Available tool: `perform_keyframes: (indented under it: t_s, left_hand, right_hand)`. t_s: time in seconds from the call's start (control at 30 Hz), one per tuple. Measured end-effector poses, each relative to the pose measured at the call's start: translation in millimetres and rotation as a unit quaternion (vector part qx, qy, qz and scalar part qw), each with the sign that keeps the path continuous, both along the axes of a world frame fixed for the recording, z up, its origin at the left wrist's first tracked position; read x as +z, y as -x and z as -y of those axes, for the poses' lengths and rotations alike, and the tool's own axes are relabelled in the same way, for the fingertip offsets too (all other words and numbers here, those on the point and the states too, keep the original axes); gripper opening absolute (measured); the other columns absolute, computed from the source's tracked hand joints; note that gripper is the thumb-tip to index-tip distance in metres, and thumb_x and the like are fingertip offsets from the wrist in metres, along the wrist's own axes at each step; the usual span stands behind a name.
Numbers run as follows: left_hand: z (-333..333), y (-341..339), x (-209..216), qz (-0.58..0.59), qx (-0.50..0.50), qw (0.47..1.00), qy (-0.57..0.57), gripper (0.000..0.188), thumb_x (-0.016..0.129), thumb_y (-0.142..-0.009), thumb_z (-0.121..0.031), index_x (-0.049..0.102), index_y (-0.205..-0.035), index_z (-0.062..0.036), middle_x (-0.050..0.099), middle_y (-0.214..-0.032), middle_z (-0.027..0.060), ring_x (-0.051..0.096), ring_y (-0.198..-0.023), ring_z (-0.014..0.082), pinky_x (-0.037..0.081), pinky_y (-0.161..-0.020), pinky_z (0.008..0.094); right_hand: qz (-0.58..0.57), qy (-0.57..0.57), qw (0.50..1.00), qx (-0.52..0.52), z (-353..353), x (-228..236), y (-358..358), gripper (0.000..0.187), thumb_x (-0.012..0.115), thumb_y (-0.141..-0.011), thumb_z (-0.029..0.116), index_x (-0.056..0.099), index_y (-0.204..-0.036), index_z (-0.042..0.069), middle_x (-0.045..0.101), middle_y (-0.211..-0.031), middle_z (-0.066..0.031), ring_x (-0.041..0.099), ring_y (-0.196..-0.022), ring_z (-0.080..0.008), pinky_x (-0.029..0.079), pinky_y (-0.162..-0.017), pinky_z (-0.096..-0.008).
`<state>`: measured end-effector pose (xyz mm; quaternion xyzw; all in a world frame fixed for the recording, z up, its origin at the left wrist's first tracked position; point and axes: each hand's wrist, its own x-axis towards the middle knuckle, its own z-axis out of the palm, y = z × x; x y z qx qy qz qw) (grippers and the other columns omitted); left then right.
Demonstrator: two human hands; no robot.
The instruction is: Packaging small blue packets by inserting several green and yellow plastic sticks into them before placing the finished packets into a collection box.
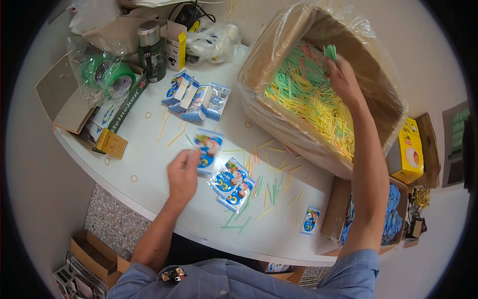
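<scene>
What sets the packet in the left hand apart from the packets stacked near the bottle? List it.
The packet in the left hand is single and pinched off the table by the fingers; the stacked packets are several, resting on the table, overlapping in a row. The held packet sits mid-table and looks blurred; the stacked packets lie near the dark bottle and look sharp. Both are small with blue and white printing.

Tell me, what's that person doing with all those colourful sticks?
A person sits at a white table. The left hand holds a small blue-and-white packet just above the table. The right hand reaches into a big cardboard box lined with plastic and full of thin green, yellow and pink sticks, pinching a small bunch of green ones. More packets and loose sticks lie on the table, and some standing packets wait further back.
</scene>
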<state>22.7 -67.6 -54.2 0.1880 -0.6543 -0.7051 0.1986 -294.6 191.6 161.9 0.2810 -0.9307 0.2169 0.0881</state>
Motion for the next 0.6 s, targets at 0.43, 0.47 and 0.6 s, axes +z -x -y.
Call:
perform_keyframes:
  t_s: [0.43, 0.47, 0.6]
  left_hand:
    - [-77, -10, 87, -0.019, -0.432, 0.9, 0.059, 0.028, 0.061, -0.101, -0.028, 0.07, -0.098, -0.0017, 0.066, -0.078, 0.0022, 0.058, -0.067, 0.0051, 0.049, -0.055, 0.0247]
    - [-81, -17, 83, -0.019, -0.436, 0.897, 0.066, 0.028, 0.061, -0.101, -0.028, 0.07, -0.098, -0.0017, 0.066, -0.078, 0.0022, 0.058, -0.067, 0.0051, 0.049, -0.055, 0.0247]
    - [-98, -27, 82, 0.059, -0.429, 0.901, 0.015, 0.03, 0.06, -0.101, -0.029, 0.068, -0.095, 0.0, 0.062, -0.071, 0.0008, 0.056, -0.057, 0.0059, 0.042, -0.041, 0.0224]
  right_hand:
    - [0.683, 0.525, 0.498, 0.1, 22, -154, -340, 0.037, 0.06, -0.099, 0.04, 0.058, -0.117, 0.008, 0.064, -0.094, -0.0062, 0.064, -0.077, -0.0186, 0.051, -0.06, -0.03]
    - [0.685, 0.576, 0.435, 0.1, 21, -158, -349, 0.034, 0.059, -0.101, 0.038, 0.058, -0.119, 0.009, 0.065, -0.096, -0.0052, 0.065, -0.081, -0.0184, 0.052, -0.06, -0.0284]
    - [0.677, 0.566, 0.451, 0.132, 1, -187, -360, 0.032, 0.056, -0.102, 0.036, 0.06, -0.118, 0.009, 0.066, -0.1, -0.0061, 0.066, -0.084, -0.0196, 0.054, -0.068, -0.0334]
